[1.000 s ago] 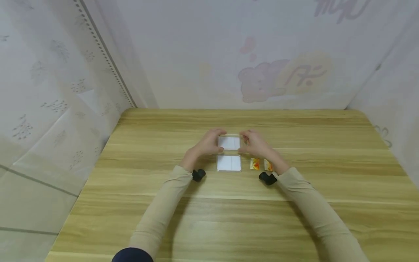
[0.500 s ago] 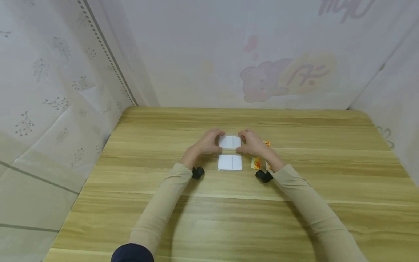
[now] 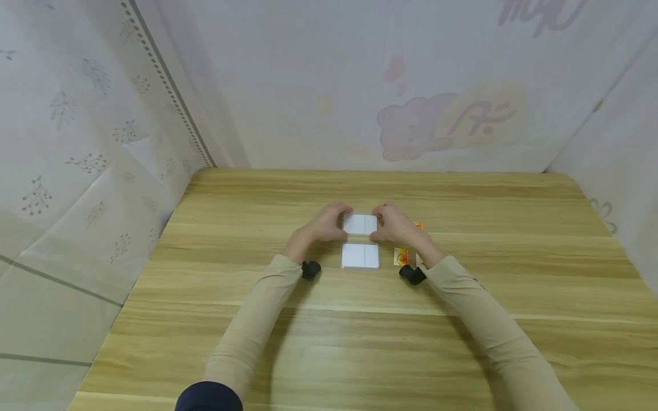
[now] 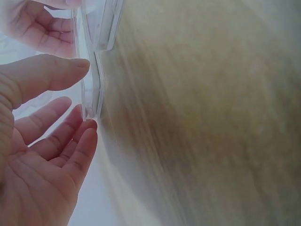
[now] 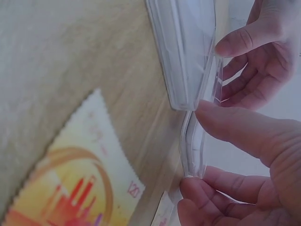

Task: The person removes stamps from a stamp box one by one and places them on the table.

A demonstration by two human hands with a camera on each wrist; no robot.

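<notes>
Hands' hold seemingly unchanged, wooden table (image 3: 360, 342), patterned wall sheets (image 3: 319, 80).

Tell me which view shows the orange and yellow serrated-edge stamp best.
The right wrist view: the orange and yellow serrated-edge paper stamp fills its lower left, perforated edge and red print plain. The head view shows it tiny beside the right hand. The left wrist view misses it.

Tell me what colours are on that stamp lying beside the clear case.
The stamp is yellow-orange with red and white; the right wrist view shows it best.
</notes>
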